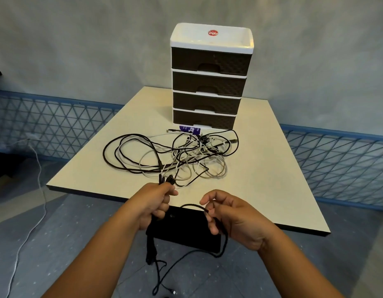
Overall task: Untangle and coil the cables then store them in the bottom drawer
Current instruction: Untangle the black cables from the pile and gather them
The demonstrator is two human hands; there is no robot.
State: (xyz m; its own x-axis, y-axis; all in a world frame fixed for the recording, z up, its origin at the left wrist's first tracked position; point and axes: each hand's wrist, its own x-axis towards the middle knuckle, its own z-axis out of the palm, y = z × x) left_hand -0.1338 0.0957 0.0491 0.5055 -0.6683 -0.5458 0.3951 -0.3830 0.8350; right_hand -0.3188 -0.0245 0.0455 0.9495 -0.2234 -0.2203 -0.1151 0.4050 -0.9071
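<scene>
Cream table (261, 168) before grey wall (78, 50), blue mesh fence (46, 121); both hands (156, 203) gripping black cable (192, 205).

Both hands (156, 203) grip blk cable (192, 205), tangle (173, 155) on table (272, 179)

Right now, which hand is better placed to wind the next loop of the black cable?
Right, probably. The right hand already has a loop of the black cable hooked over its fingers, while the left hand grips the gathered plug ends as an anchor.
</scene>
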